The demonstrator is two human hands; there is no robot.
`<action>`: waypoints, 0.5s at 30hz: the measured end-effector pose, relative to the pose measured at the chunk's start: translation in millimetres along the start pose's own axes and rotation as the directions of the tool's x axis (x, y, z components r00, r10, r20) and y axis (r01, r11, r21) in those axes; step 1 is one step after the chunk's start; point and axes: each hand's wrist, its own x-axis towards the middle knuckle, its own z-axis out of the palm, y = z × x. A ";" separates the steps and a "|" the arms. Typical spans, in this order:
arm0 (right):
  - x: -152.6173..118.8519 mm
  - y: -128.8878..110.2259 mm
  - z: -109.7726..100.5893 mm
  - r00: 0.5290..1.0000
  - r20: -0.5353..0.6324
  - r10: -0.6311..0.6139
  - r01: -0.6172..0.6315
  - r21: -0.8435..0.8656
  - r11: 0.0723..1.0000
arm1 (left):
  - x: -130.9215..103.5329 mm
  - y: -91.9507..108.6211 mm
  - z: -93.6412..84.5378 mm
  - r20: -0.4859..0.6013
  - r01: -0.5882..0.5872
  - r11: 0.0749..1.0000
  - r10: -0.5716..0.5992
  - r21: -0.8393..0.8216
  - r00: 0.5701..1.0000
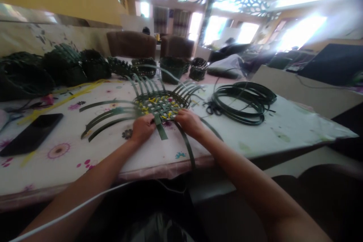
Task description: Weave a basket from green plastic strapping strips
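A half-woven basket base (163,106) of dark green strips with yellow pieces lies on the floral tablecloth (107,159), its loose strips fanning out to the left, back and front. My left hand (143,126) is closed at the near left edge of the weave, fingers pinched beside a short, wide green strip (161,128) that points toward me. My right hand (188,121) is closed on the near right edge of the weave, by a long strip (188,149) hanging over the table edge.
Several woven green baskets (171,69) line the back. Coiled green strips (241,102) and black scissors (213,108) lie to the right. A black phone (32,133) and yellow strips (66,98) are on the left. A white cable (76,207) crosses near my left forearm.
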 end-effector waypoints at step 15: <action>-18.6 -2.0 38.1 0.980 -0.190 0.059 -0.046 0.072 0.996 | -1.1 0.3 -0.4 0.009 -0.036 0.999 0.036 -0.015 0.999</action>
